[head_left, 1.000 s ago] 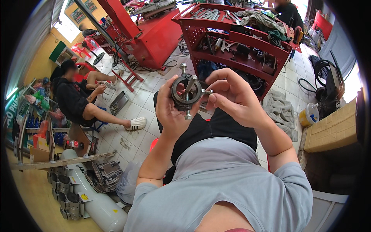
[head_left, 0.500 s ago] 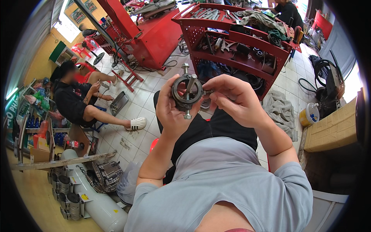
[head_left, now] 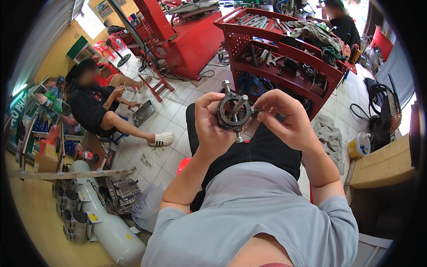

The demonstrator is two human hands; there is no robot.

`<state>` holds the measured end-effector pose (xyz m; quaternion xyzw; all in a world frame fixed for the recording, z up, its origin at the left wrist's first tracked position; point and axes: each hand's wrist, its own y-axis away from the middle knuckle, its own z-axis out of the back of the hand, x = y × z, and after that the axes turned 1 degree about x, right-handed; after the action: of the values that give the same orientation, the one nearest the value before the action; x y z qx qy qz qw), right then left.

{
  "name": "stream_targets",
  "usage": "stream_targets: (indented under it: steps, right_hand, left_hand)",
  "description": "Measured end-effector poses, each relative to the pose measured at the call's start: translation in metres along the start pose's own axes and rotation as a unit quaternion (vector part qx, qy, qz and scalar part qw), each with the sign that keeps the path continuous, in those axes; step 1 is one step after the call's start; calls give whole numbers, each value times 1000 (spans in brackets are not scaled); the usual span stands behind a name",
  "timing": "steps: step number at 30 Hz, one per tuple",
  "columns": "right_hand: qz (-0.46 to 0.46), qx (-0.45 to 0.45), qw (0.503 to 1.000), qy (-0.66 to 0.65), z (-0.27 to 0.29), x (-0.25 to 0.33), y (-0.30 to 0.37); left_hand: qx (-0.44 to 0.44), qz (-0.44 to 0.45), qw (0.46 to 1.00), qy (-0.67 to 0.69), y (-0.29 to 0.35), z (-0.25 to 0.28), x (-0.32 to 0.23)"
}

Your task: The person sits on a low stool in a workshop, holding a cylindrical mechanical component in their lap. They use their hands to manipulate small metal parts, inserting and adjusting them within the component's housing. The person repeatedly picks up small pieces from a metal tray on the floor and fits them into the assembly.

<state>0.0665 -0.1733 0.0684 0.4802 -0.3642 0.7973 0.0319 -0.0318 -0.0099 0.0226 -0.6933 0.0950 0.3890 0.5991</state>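
Note:
A dark metal ring (head_left: 221, 114) with bolts set around its rim is held up in front of my lap. My left hand (head_left: 210, 129) is closed round its left side. One silver bolt (head_left: 226, 85) sticks out at the top, another (head_left: 239, 138) at the bottom. Inside the ring, a grey bolt or pin (head_left: 240, 103) slants across the opening. The fingers of my right hand (head_left: 288, 119) pinch a bolt (head_left: 253, 110) on the ring's right side; the fingertips partly hide it.
Ahead stands a red tool cart (head_left: 275, 73) with wrenches and rags. A seated person (head_left: 91, 100) works over a metal tray (head_left: 143, 114) at the left. A grey cloth (head_left: 328, 140) and a bucket (head_left: 358, 146) lie to the right. A white tank (head_left: 104, 218) is at the lower left.
The ring and both hands have shifted right and slightly down in the picture, while the surroundings also shifted. My left hand still grips the ring, and my right fingers stay at its side bolt.

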Motion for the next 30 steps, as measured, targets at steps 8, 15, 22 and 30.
stream_targets:
  steps: [8,15,22,30]
  right_hand:
    - [-2,-6,1000,30,-1,-1,1]
    - [-3,-7,998,64,0,3,1]
    - [74,-31,985,150,0,12,2]
    - [163,-32,947,276,3,7,1]
  left_hand:
    - [-6,-4,1000,-10,-1,0,-2]
    - [0,-33,999,-29,-1,0,-2]
    - [30,-83,996,-7,-1,1,2]
    - [31,-98,994,-35,-2,1,-2]
